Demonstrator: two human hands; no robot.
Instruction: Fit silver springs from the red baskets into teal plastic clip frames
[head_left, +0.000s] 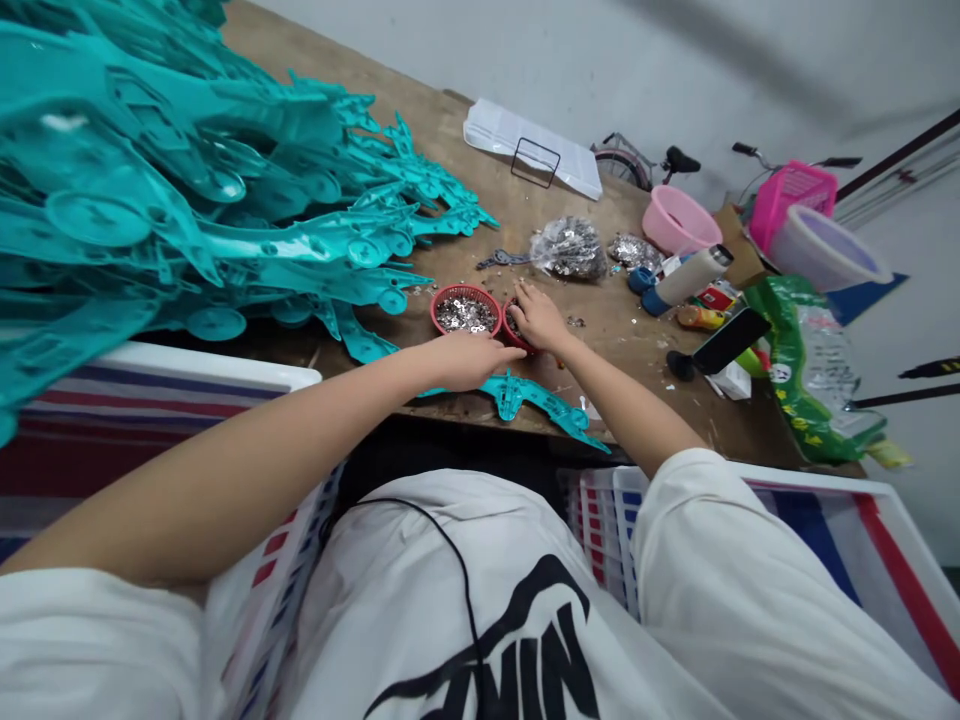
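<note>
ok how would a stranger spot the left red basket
On the brown table, by the big pile of turquoise parts, sit two red baskets. Pick the one nearer the pile: its silvery metal pieces show plainly, while the right hand mostly covers the other.

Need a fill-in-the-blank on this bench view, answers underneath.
The ____ hand is over the right-hand basket.
The left-hand basket is coloured ____.
Shiny pieces are heaped in a see-through ____.
The round basin behind the bottle is coloured ____.

Missing: right; red; bag; pink.
</note>
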